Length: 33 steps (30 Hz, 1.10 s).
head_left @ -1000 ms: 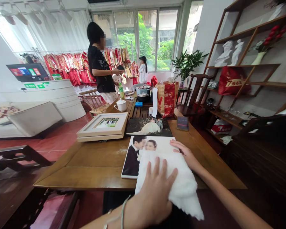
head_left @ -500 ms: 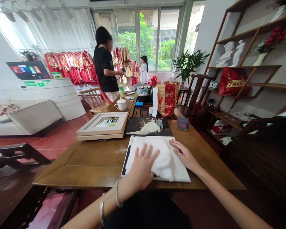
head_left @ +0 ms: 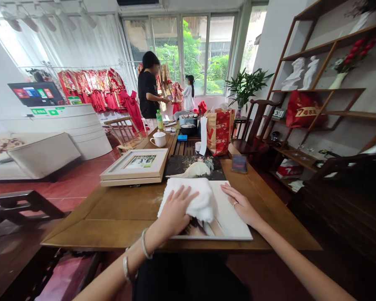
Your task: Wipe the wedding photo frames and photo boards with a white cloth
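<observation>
A folded white towel (head_left: 196, 198) lies on a photo print panel (head_left: 235, 217) with white edges, near the table's front edge. My left hand (head_left: 175, 209) rests on top of the towel, fingers spread and pressed flat. Below the towel, part of a printed picture shows; the rest of it is covered. On the panel's right side lies my right hand (head_left: 242, 205), fingers stretched out along the edge, holding nothing. Just behind the panel is a dark photo print (head_left: 196, 167) with a figure in a white dress.
A pale picture frame (head_left: 134, 167) lies at the left. Behind it stand a white lidded mug (head_left: 158, 139), a green bottle (head_left: 159, 120) and a red paper bag (head_left: 219, 131). A small dark block (head_left: 239, 163) is at the right. Beyond the table stands a person in black (head_left: 148, 90).
My left hand and the towel have moved left across the panel, uncovering part of the picture. My right hand stays at the right edge. The person in black has shifted right.
</observation>
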Each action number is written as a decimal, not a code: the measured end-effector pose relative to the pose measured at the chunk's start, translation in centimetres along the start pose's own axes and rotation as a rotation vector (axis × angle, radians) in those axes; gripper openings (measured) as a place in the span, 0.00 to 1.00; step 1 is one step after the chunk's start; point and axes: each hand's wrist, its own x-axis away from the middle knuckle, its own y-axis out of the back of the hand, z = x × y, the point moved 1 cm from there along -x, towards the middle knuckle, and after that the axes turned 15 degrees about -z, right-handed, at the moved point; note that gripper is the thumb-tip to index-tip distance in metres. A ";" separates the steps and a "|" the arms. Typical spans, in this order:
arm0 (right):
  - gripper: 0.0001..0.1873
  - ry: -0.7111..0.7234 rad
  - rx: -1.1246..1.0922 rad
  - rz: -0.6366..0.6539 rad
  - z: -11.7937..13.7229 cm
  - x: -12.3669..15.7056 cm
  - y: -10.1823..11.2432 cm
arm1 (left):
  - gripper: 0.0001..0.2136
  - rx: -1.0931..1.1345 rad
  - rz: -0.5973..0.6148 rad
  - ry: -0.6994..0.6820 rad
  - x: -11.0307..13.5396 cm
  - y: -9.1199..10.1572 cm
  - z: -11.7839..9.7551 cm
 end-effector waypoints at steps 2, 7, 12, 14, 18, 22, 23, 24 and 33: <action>0.18 -0.002 0.004 0.000 -0.1 0.1 -0.1 | 0.38 -0.056 -0.057 0.061 -0.9 -0.8 1.1; 0.21 -0.003 0.039 -0.025 0.4 0.1 -0.1 | 0.40 -0.114 -0.029 0.104 0.4 -0.7 0.6; 0.24 0.051 0.082 -0.029 0.7 -0.2 0.0 | 0.47 -0.084 0.200 0.067 4.4 1.8 -3.2; 0.22 0.057 0.084 0.011 0.6 -0.3 0.1 | 0.49 -0.048 0.282 0.028 5.5 2.7 -4.4; 0.22 0.054 0.056 0.048 0.3 -0.4 0.2 | 0.47 0.000 0.241 -0.008 5.1 2.9 -4.0; 0.21 0.024 0.025 0.071 0.2 -0.2 0.4 | 0.42 -0.039 0.060 0.047 1.8 1.0 -0.7; 0.21 0.014 0.020 0.075 0.1 -0.1 0.5 | 0.40 -0.056 0.014 0.069 0.9 0.4 0.1; 0.22 0.005 0.017 0.076 0.0 -0.1 0.5 | 0.38 -0.070 -0.026 0.091 0.2 -0.1 0.8; 0.21 -0.021 0.012 0.030 0.3 -0.4 -0.4 | 0.41 -0.040 0.011 0.133 1.9 0.8 1.0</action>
